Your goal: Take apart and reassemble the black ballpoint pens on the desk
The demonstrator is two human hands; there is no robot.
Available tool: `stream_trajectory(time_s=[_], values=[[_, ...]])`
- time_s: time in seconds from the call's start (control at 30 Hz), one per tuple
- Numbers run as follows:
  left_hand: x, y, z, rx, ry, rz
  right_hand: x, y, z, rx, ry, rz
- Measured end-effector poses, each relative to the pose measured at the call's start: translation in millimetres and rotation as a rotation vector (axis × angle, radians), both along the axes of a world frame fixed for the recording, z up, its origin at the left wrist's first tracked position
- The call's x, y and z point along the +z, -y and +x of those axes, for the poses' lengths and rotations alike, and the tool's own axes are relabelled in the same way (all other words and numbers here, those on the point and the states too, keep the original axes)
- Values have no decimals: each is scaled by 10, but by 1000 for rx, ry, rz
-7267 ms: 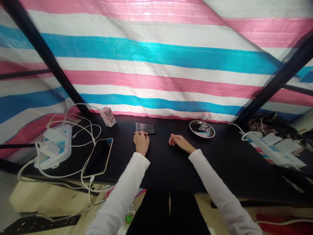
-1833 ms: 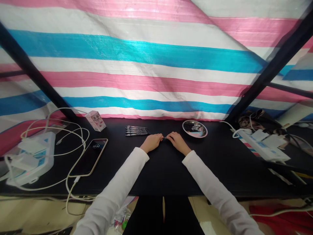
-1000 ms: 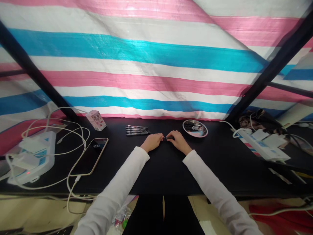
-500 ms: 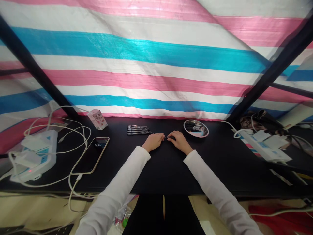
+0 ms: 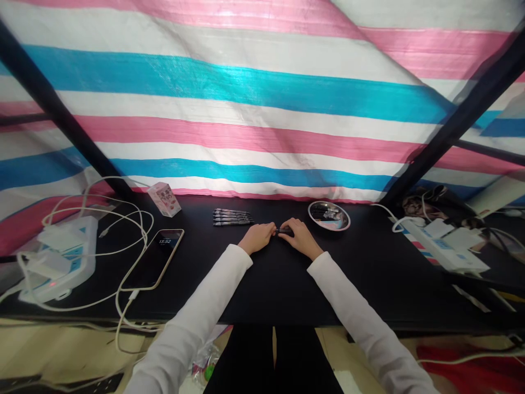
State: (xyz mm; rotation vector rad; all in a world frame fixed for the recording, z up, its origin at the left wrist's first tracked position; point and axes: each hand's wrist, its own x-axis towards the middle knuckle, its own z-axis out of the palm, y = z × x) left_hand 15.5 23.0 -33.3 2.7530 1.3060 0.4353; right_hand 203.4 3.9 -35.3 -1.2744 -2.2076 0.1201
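My left hand (image 5: 257, 238) and my right hand (image 5: 299, 238) meet over the middle of the black table (image 5: 279, 284). Between their fingertips is a short black pen (image 5: 285, 231), mostly hidden by my fingers. My right fingers wrap over it, and my left fingertips press at its near end. A row of several black pens (image 5: 232, 216) lies side by side just left of and beyond my left hand. Beyond my right hand sits a round metal dish (image 5: 328, 215) with dark pens in it.
A smartphone (image 5: 155, 259) and a white power strip (image 5: 61, 260) with chargers and tangled cables lie at the left. A small printed box (image 5: 163, 199) stands at the back. Another power strip (image 5: 443, 247) is at the right, before a striped tarp and black poles.
Earlier my left hand rested on the pen row and my right hand lay apart. Now both hands meet at the table's middle around a black pen, and the view has tilted slightly.
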Motion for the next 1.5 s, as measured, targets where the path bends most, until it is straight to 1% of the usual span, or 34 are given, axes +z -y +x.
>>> stream_trajectory(time_s=[0.17,0.3,0.53,0.7,0.83,1.0,1.17,1.33,1.5], values=[[25,21,12,16,-35,2,-23,-17,23,28,64,-28],[42,24,7,18,-30,-19,-39,-55,49,38,46,-31],[42,16,4,6,2,-42,19,-22,24,14,3,-3],[56,33,4,8,27,-61,13,-15,8,-14,4,37],[41,39,3,6,25,-40,18,-6,11,-5,-3,33],[-6,21,10,12,-1,14,11,16,11,1,43,10],[-16,7,9,0,-13,11,-32,-23,23,-4,90,4],[21,30,3,1,29,-15,-18,-46,25,-12,71,15],[44,46,3,11,47,-53,17,-27,19,17,-26,27]])
